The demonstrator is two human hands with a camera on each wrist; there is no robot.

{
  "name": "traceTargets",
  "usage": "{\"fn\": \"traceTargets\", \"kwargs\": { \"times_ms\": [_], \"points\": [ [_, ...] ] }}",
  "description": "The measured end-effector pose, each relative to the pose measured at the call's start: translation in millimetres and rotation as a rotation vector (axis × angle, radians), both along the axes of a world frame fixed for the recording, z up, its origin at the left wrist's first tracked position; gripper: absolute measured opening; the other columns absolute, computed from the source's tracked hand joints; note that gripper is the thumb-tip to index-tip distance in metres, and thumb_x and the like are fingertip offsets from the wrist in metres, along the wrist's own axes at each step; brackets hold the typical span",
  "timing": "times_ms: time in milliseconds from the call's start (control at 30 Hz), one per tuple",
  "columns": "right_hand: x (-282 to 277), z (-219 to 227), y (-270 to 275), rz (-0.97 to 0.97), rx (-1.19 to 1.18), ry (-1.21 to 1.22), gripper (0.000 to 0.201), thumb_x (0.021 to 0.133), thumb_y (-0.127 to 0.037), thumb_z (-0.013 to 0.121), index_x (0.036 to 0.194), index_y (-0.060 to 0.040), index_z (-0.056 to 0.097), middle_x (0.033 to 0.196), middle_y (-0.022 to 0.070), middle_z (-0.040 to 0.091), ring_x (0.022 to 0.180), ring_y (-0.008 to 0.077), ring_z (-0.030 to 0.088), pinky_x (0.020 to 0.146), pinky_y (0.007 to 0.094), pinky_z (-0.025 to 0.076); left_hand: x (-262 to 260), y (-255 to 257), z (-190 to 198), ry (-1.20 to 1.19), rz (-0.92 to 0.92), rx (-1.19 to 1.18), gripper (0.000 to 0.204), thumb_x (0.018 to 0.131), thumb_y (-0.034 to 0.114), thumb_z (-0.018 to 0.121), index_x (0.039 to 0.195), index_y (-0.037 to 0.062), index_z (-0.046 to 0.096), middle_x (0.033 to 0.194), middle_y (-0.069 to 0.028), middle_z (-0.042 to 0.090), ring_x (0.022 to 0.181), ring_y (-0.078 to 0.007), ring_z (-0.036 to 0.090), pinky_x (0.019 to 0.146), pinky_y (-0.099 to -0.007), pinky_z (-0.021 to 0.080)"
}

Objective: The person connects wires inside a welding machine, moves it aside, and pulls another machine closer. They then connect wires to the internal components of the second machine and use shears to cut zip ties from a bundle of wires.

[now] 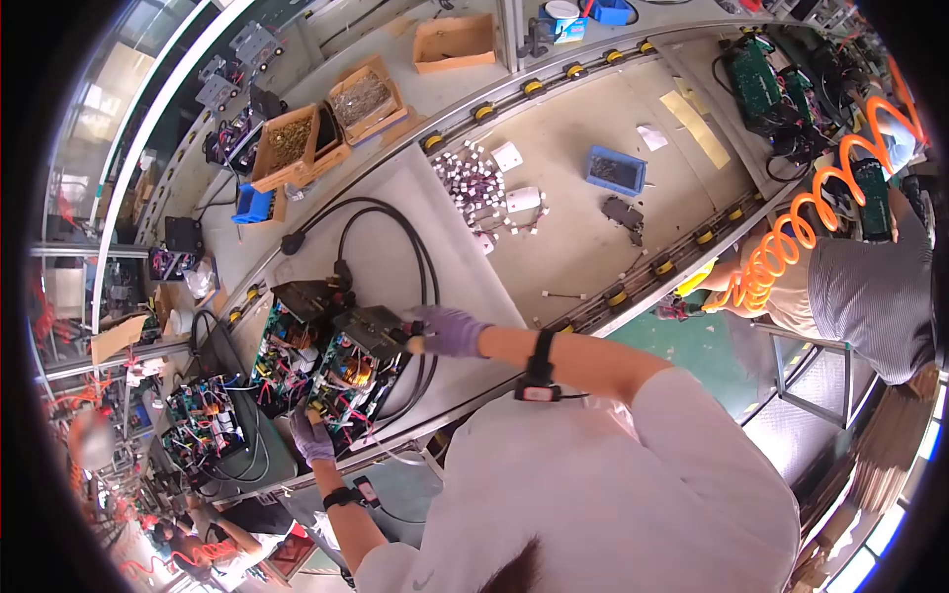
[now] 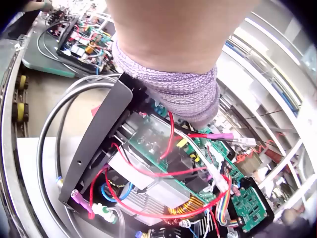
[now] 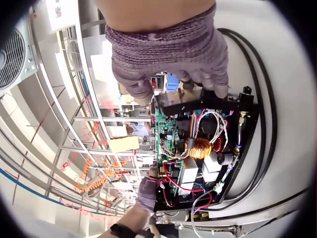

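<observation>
Gripping, right hand: the right hand in a purple knit glove (image 1: 450, 332) bends its fingers at the edge of the black metal end panel (image 1: 370, 332); the thumb lies towards one corner.
Left hand: gloved in the same purple knit (image 1: 312, 438), it is at the opposite end of the unit, by the edge of a green circuit board (image 3: 163, 131); cannot tell whether it grasps anything.
Unit: an open black metal chassis (image 1: 356, 381) between the two hands on the grey worktop (image 1: 465, 287), with a copper-wound coil (image 3: 200, 148), silver finned heat sinks (image 3: 188, 171) and red wires (image 2: 163, 214) inside.
Direction: open side up, long axis slanting from the left hand, lower left in the head view, to the end panel, upper right.
Beside it: a second open chassis (image 1: 282, 346) stands just to the left; thick black cable (image 1: 432, 267) loops on the other side.
Further left: a third open unit (image 1: 203, 423) sits on a grey-green tray (image 1: 267, 450).
Cardboard boxes: one holds small brass-coloured parts (image 1: 285, 143), another small grey parts (image 1: 364, 99), a third, shallow one (image 1: 455, 44) a few dark pieces.
Blue bins: one (image 1: 615, 170) holds small dark parts; the contents of the other (image 1: 254, 205) cannot be made out.
Loose: white connectors with dark leads (image 1: 470, 188) lie piled on the far bench.
Writing: a white tub (image 1: 563, 12) stands by a blue-and-white label, too small to read.
</observation>
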State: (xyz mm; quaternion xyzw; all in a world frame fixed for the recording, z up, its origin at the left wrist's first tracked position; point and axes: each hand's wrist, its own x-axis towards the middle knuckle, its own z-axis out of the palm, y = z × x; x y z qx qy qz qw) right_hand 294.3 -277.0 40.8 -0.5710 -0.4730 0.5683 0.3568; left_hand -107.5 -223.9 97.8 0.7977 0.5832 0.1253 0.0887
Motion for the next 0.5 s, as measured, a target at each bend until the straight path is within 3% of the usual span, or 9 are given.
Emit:
{"fn": "traceTargets", "kwargs": {
  "times_ms": [33, 100, 133, 167, 200, 233, 300, 400, 500],
  "points": [
    [6, -21, -5, -0.055, 0.059, 0.002, 0.057, 0.080, -0.035, 0.063, 0.128, -0.0055, 0.051, 0.124, 0.0187, 0.056, 0.117, 0.0323, 0.052, 0.099, 0.0368, 0.040, -15, 4, -1, 0.024, 0.000, -0.002, 0.059, 0.091, 0.054, 0.037, 0.118, 0.0049, 0.055, 0.099, -0.0192, 0.058, 0.096, -0.0380, 0.053, 0.086, -0.0455, 0.040],
    [57, -35, -6, -0.167, -0.183, -0.153, 0.038, 0.081, -0.035, 0.061, 0.112, -0.0136, 0.063, 0.112, 0.0140, 0.063, 0.102, 0.0320, 0.060, 0.090, 0.0370, 0.047, -45, 9, -8, 0.068, 0.010, -0.007, 0.059, 0.091, 0.054, 0.036, 0.119, 0.0051, 0.054, 0.102, -0.0197, 0.058, 0.099, -0.0378, 0.053, 0.089, -0.0450, 0.039],
    [86, -58, 0, -0.037, -0.080, -0.571, 0.028, 0.085, -0.023, 0.055, 0.110, -0.0123, 0.064, 0.106, 0.0083, 0.066, 0.092, 0.0237, 0.064, 0.083, 0.0351, 0.051, -49, 9, -4, 0.029, 0.022, -0.034, 0.061, 0.092, 0.056, 0.035, 0.119, 0.0052, 0.054, 0.106, -0.0203, 0.057, 0.103, -0.0383, 0.051, 0.091, -0.0450, 0.038],
    [110, -118, -3, -0.170, -0.106, -0.823, 0.028, 0.085, -0.020, 0.049, 0.107, -0.0135, 0.065, 0.107, 0.0096, 0.066, 0.092, 0.0261, 0.064, 0.085, 0.0357, 0.050, -55, 11, -5, 0.029, 0.036, -0.035, 0.061, 0.091, 0.056, 0.036, 0.120, 0.0051, 0.053, 0.106, -0.0201, 0.057, 0.103, -0.0383, 0.051, 0.091, -0.0452, 0.038],
    [141, -144, -4, -0.043, -0.077, -1.028, 0.029, 0.084, -0.019, 0.048, 0.108, -0.0141, 0.064, 0.112, 0.0104, 0.064, 0.097, 0.0263, 0.063, 0.087, 0.0360, 0.049, -64, 13, -5, 0.029, 0.052, -0.038, 0.061, 0.091, 0.056, 0.036, 0.120, 0.0050, 0.053, 0.107, -0.0200, 0.057, 0.103, -0.0383, 0.051, 0.091, -0.0454, 0.038],
    [167, -164, 0, 0.039, -0.250, -1.131, 0.032, 0.083, -0.017, 0.049, 0.112, -0.0153, 0.062, 0.120, 0.0088, 0.060, 0.107, 0.0229, 0.060, 0.090, 0.0344, 0.048, -73, 14, -6, 0.030, 0.069, -0.039, 0.061, 0.091, 0.056, 0.036, 0.120, 0.0050, 0.053, 0.107, -0.0198, 0.057, 0.103, -0.0383, 0.051, 0.091, -0.0455, 0.038],
    [195, -212, 1, -0.113, -0.329, -1.286, 0.033, 0.083, -0.014, 0.048, 0.113, -0.0175, 0.061, 0.126, 0.0071, 0.057, 0.110, 0.0232, 0.057, 0.091, 0.0359, 0.046, -83, 14, -7, 0.031, 0.077, -0.038, 0.061, 0.091, 0.056, 0.037, 0.120, 0.0047, 0.054, 0.108, -0.0195, 0.057, 0.103, -0.0380, 0.051, 0.091, -0.0453, 0.038],
    [202, -173, 0, -0.109, -0.101, -1.316, 0.029, 0.088, -0.015, 0.043, 0.111, -0.0175, 0.060, 0.119, 0.0081, 0.059, 0.105, 0.0256, 0.059, 0.086, 0.0383, 0.047, -84, 16, -6, 0.030, 0.079, -0.020, 0.061, 0.091, 0.055, 0.038, 0.119, 0.0044, 0.055, 0.108, -0.0191, 0.058, 0.103, -0.0377, 0.051, 0.091, -0.0449, 0.038],
    [205, -181, 9, 0.104, -0.333, -1.278, 0.029, 0.089, -0.018, 0.045, 0.115, -0.0213, 0.059, 0.124, 0.0073, 0.054, 0.111, 0.0243, 0.055, 0.089, 0.0395, 0.045, -68, 14, 3, 0.059, 0.109, -0.024, 0.061, 0.091, 0.055, 0.037, 0.119, 0.0040, 0.055, 0.108, -0.0189, 0.058, 0.102, -0.0373, 0.052, 0.091, -0.0442, 0.038]
  ]
}}
